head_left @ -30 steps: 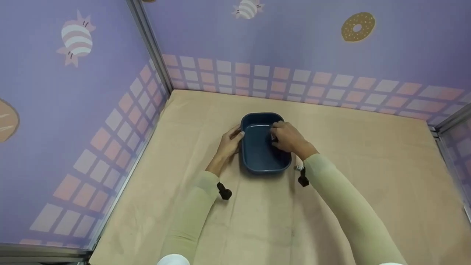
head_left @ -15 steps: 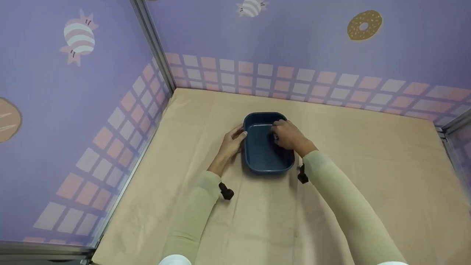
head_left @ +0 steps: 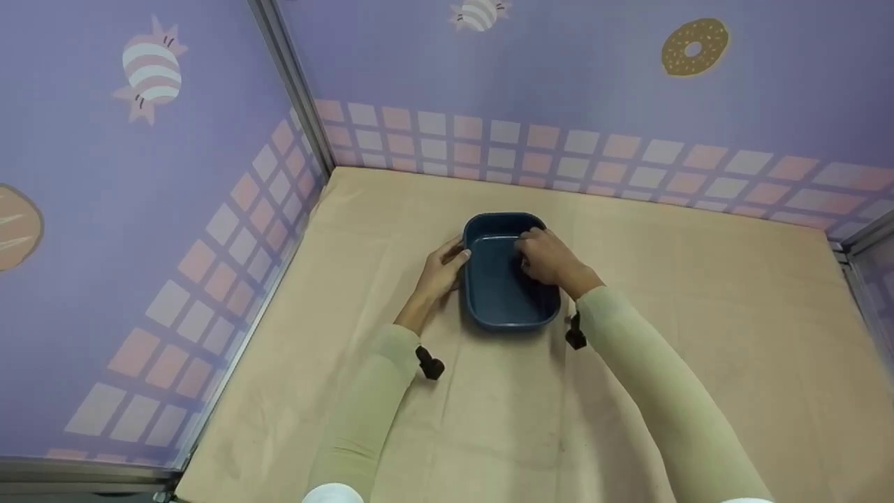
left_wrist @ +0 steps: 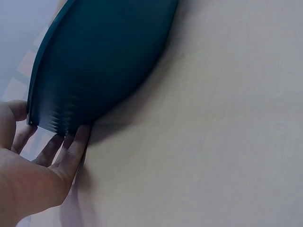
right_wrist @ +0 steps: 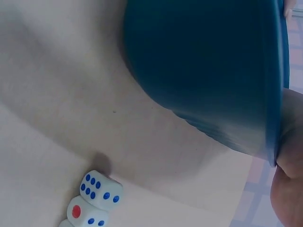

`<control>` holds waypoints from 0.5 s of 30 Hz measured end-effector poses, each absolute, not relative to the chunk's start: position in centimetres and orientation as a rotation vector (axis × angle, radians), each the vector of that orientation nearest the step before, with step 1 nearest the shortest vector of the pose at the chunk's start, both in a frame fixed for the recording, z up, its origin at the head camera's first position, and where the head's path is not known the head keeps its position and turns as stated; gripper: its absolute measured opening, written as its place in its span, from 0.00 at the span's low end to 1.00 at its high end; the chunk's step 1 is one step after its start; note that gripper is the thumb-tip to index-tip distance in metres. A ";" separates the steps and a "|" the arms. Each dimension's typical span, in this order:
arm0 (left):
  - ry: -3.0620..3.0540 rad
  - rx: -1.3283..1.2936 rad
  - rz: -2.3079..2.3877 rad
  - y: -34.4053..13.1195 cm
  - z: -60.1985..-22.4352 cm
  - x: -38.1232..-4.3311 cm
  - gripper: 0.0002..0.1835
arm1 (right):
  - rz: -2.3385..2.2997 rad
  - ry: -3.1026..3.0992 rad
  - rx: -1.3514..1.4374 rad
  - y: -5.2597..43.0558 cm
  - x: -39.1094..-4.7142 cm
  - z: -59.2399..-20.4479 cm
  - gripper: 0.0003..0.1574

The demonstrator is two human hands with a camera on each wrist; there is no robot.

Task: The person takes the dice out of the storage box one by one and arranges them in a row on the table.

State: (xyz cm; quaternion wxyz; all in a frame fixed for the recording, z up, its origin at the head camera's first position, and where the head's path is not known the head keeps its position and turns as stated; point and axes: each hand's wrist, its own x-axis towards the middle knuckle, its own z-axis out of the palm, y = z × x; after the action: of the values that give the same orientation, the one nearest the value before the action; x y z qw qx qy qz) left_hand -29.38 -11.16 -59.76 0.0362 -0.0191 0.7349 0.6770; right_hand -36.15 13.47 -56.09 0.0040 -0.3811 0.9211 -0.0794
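A dark blue rectangular plastic basin (head_left: 492, 297) stands on the cloth-covered table. My left hand (head_left: 440, 271) grips its left side, thumb at the rim; in the left wrist view the fingers of that hand (left_wrist: 40, 175) lie against the outer wall. Over the right rim reaches my right hand (head_left: 546, 257), its fingers curled inside the basin. What those fingertips touch or hold is hidden. Below the basin in the right wrist view, white dice lie in a touching row: one die (right_wrist: 99, 189) shows blue pips, another die (right_wrist: 86, 213) a red pip, and a third is cut off.
Beige cloth (head_left: 698, 293) covers the table. Purple printed panels (head_left: 573, 77) rise at the back and left, joined by a metal post (head_left: 290, 77). Black wrist-worn pieces (head_left: 430, 364) hang at both sleeves.
The head view has shifted slightly. A small light spot by my right fingers has gone from sight, and so has the die seen beside that wrist. Both hands stay at the basin.
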 end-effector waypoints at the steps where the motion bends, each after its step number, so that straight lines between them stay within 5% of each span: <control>1: 2.258 -0.058 2.081 -11.1 -59.8 -29.4 0.28 | -0.247 2.886 -1.196 13.5 -36.1 -56.1 0.04; 15: 2.243 -0.061 2.127 -11.0 -59.8 -29.5 0.28 | -0.294 2.855 -1.218 13.1 -34.9 -56.4 0.04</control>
State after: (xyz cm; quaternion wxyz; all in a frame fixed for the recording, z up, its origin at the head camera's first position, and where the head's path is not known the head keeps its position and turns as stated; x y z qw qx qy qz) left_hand -29.54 -10.98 -59.77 0.0247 -0.0196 0.7253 0.6877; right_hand -34.93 13.12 -56.39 0.0118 -0.3905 0.9157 -0.0944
